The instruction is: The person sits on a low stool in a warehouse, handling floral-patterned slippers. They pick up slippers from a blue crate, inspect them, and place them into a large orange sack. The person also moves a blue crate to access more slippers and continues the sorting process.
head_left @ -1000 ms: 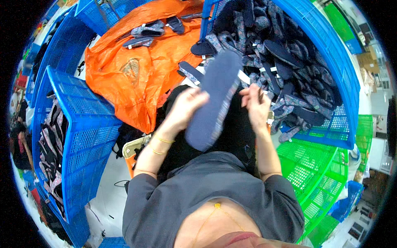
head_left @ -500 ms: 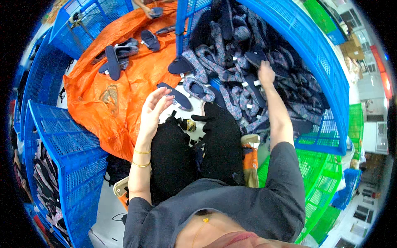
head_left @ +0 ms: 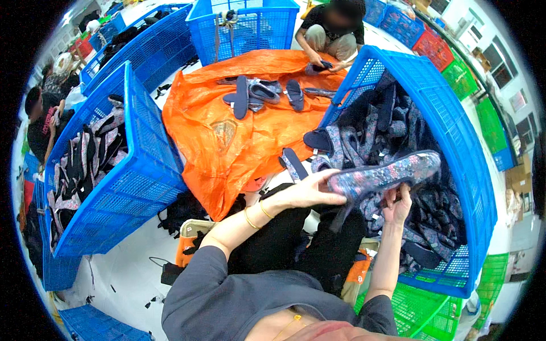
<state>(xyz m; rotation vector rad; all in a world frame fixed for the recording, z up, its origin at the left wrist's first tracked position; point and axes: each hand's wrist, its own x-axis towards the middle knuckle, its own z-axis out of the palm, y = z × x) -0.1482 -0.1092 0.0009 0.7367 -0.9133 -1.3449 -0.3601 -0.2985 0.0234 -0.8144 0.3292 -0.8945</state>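
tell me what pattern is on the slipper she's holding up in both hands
The slipper has a blue-grey floral print with pinkish specks, clearest in the head view.

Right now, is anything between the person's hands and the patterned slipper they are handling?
Nothing visible. The left hand grips one end of the patterned slipper and the right hand touches it from below, above the blue crate of slippers.
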